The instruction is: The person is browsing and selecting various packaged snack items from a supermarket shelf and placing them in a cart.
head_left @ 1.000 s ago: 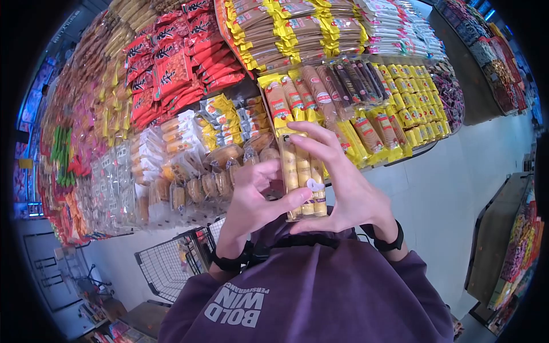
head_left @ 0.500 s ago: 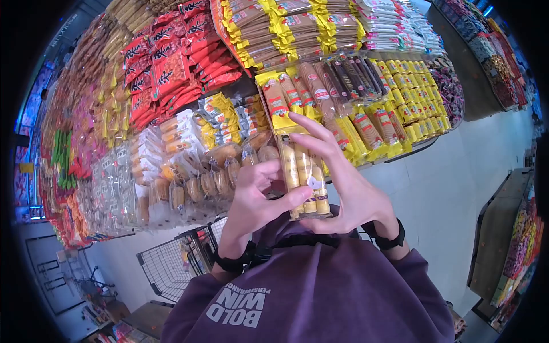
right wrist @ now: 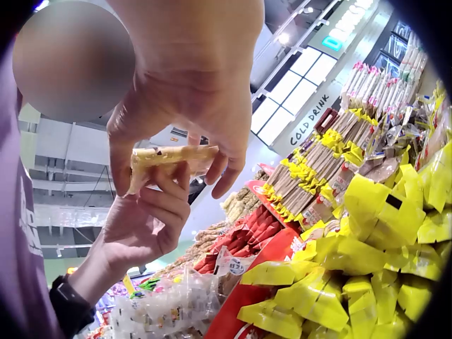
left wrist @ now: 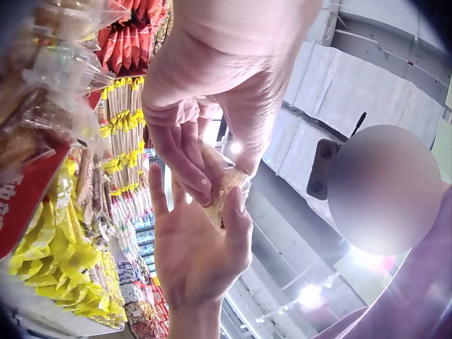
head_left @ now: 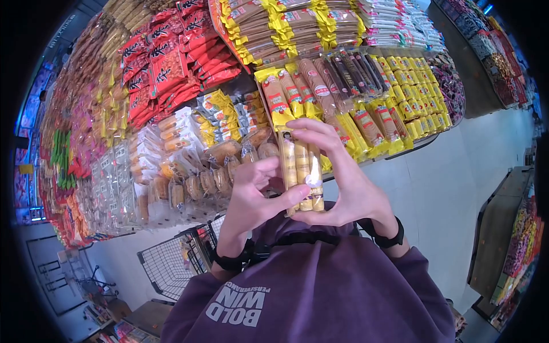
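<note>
Both hands hold a clear packet of yellow snack rolls in front of the chest. The rolls lie side by side lengthwise, with a pale and purple label near the lower end. My left hand grips the packet's left side, thumb across the front and fingers behind. My right hand spans its length, with fingertips at the top end and thumb at the bottom end. In the right wrist view the packet is seen edge-on, the left fingers beneath it.
A display heaped with wrapped snacks spreads ahead, including red bags, yellow-ended biscuit packs and clear-wrapped cakes. A wire shopping cart stands at lower left. Pale floor runs along the right, with another shelf beyond.
The packet dips and turns slightly, then comes back more upright, its lower end a little higher now. Both hands keep their hold, and the right fingertips shift slightly at the top end.
</note>
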The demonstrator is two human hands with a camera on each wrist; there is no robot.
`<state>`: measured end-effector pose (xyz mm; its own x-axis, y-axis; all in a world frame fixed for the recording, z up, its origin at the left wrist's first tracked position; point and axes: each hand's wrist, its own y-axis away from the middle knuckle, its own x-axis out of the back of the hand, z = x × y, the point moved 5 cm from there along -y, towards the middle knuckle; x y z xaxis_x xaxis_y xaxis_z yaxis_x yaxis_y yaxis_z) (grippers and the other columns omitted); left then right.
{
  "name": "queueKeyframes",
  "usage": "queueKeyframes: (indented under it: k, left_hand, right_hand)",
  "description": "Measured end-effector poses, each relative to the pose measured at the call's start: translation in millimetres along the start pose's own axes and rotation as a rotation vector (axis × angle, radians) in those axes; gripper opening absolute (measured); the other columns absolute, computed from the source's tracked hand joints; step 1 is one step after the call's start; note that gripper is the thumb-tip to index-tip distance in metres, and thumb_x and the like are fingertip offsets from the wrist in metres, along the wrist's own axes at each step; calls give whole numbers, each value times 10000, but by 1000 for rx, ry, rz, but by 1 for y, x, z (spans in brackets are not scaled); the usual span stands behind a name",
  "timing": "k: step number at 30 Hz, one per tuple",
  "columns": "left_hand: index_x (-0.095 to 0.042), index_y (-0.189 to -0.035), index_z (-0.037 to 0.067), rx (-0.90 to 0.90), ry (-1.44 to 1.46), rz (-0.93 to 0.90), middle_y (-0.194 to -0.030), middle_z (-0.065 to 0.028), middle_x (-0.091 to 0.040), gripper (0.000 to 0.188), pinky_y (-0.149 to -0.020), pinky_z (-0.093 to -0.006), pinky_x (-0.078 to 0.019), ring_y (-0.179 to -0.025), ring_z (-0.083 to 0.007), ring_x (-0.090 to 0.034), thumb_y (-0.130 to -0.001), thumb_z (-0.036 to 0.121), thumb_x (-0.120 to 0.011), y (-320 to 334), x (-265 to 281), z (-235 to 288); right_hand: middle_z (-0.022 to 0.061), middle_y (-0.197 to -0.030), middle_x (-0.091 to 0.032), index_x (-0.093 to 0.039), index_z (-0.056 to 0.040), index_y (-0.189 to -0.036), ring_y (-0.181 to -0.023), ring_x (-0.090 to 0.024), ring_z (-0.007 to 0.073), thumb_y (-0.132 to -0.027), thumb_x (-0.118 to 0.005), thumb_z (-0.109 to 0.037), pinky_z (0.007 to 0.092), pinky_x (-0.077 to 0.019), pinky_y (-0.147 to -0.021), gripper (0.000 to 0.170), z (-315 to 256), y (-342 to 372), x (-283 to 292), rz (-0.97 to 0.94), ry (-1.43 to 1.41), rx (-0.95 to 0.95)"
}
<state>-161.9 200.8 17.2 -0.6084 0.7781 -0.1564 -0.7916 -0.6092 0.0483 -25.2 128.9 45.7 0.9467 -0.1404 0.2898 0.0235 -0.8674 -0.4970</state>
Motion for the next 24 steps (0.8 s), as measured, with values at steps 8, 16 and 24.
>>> queueKeyframes:
  k: [8, 16, 24]
  left_hand:
    - [-652, -1113, -54, 72, 35, 11, -957, -86, -725, 274, -758, -245, -541, -850, -102, -682, -886, 74, -735, -1, -1, 2]
    - [-658, -1120, -41, 102, 52, 14, -957, -79, -726, 248, -737, -235, -544, -838, -87, -679, -917, 94, -707, 0, 3, 1]
    - [-654, -1102, -43, 79, 77, 23, -938, -65, -722, 222, -725, -229, -543, -831, -77, -673, -926, 85, -697, 1, 2, -3]
  right_hand:
    - [205, -1395, -412, -381, -65, -1408, -1320, -420, 394, -638, -882, -174, 478, -377, -1087, 924, -2, 3, -3, 55, 81, 3]
    - [202, -1401, -412, -391, -73, -1398, -1299, -446, 397, -641, -910, -232, 485, -404, -1065, 931, -5, -2, -8, 49, 135, 32]
    - [210, -1396, -414, -381, -79, -1402, -1274, -467, 404, -635, -907, -226, 487, -421, -1045, 942, -2, 1, -12, 55, 183, 50]
